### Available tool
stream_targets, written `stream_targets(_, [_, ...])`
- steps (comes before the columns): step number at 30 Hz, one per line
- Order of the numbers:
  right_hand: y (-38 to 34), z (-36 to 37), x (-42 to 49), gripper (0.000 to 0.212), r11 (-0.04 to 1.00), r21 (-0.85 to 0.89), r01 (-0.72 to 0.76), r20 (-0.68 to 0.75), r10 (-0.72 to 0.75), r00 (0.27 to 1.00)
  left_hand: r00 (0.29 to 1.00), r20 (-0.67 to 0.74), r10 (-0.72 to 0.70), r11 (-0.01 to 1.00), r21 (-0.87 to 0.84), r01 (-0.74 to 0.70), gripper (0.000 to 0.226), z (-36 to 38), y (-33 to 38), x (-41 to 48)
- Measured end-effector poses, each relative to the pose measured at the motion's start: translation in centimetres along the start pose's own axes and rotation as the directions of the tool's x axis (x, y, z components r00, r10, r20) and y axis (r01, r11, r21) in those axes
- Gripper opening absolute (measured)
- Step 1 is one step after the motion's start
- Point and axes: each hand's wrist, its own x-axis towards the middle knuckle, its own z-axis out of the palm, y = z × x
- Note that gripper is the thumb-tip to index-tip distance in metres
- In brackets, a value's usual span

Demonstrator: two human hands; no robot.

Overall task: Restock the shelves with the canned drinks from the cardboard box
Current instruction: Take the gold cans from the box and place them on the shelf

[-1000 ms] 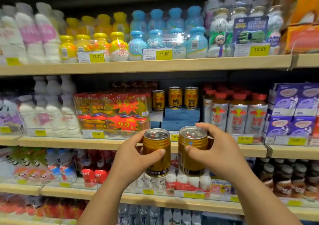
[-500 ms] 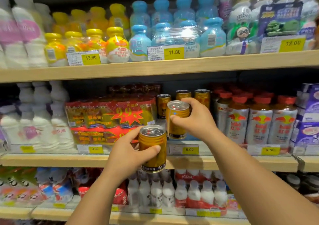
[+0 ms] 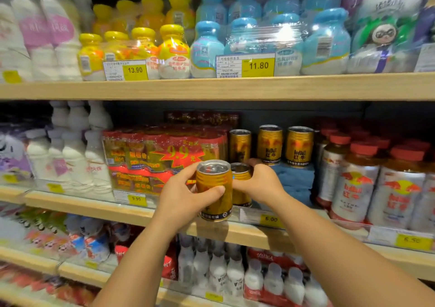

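My left hand [image 3: 182,196] grips a gold drink can [image 3: 213,189] upright, just in front of the middle shelf's wooden edge [image 3: 247,235]. Right behind it, my right hand [image 3: 261,182] holds a second gold can [image 3: 241,184] low over the front of that shelf; whether its base touches the shelf is hidden. Three more gold cans [image 3: 269,144] stand in a row farther back on a blue block [image 3: 295,182]. The cardboard box is out of view.
Red shrink-wrapped can packs [image 3: 162,158] sit left of the gap and red-capped bottles [image 3: 355,179] right of it. White bottles [image 3: 73,156] fill the left end. The shelf above [image 3: 211,88] carries yellow and blue bottles. Price tags line the shelf fronts.
My right hand has brought its can down from in front of the back row to the shelf's front. My left hand has lifted its can up beside it. The camera came closer.
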Motion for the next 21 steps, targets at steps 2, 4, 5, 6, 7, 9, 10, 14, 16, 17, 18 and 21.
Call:
stream_targets(2, [0.4,0.2,-0.4,0.062,1.0,-0.014,0.016,0.01,-0.016,1.0,1.0,0.009,0.006,1.0,0.017,-0.006,0.041,-0.3,0.1,-0.1])
stream_targets(4, [0.7,0.4,-0.8,0.064,0.999,-0.027,0.023,0.016,-0.023,1.0,1.0,0.016,0.009,0.999,0.033,-0.01,0.042,-0.7,0.4,-0.3])
stream_targets(5, [0.9,0.5,-0.9,0.064,1.0,-0.024,0.019,0.015,-0.019,1.0,1.0,0.018,0.007,0.999,0.037,-0.008,0.042,-0.9,0.4,-0.3])
stream_targets(6, [1.0,0.6,-0.9,0.064,1.0,-0.019,0.011,0.016,-0.011,1.0,1.0,0.017,0.003,0.999,0.037,-0.004,0.042,-1.1,0.4,-0.4])
stream_targets(7, [1.1,0.7,-1.0,0.064,1.0,-0.025,-0.004,0.019,0.005,1.0,1.0,0.015,-0.003,1.0,0.03,0.003,0.042,-1.3,0.4,-0.5])
stream_targets(9, [1.1,0.7,-0.9,0.071,0.995,-0.088,-0.045,0.046,0.049,0.998,1.0,0.007,-0.01,1.0,0.015,0.01,0.042,-1.8,0.5,-0.7])
stream_targets(10, [0.9,0.5,-0.9,0.074,0.99,-0.129,-0.056,0.073,0.066,0.995,1.0,0.006,-0.011,1.0,0.011,0.011,0.042,-2.1,0.6,-0.9])
stream_targets(14, [-1.3,-1.8,-2.7,0.076,0.993,-0.113,0.026,0.105,-0.014,0.994,1.0,0.016,-0.005,1.0,0.004,0.005,0.041,-3.1,1.1,-1.2])
stream_targets(16, [-2.7,-3.2,-4.9,0.085,0.982,0.065,0.175,0.146,-0.183,0.972,1.0,0.03,0.0,1.0,-0.011,0.0,0.041,-3.7,1.4,-1.4])
stream_targets(17, [-3.4,-3.7,-6.2,0.091,0.96,0.156,0.233,0.191,-0.261,0.946,0.999,0.041,0.004,1.0,-0.02,-0.003,0.042,-3.9,1.6,-1.5])
stream_targets(18, [-4.0,-3.8,-7.5,0.094,0.938,0.218,0.27,0.241,-0.32,0.916,0.999,0.053,0.012,1.0,-0.027,-0.01,0.042,-4.1,1.9,-1.7])
stream_targets(21, [-5.6,-2.9,-10.1,0.097,0.908,0.23,0.349,0.265,-0.404,0.876,0.993,0.105,0.051,0.999,-0.024,-0.049,0.045,-3.9,2.7,-2.2])
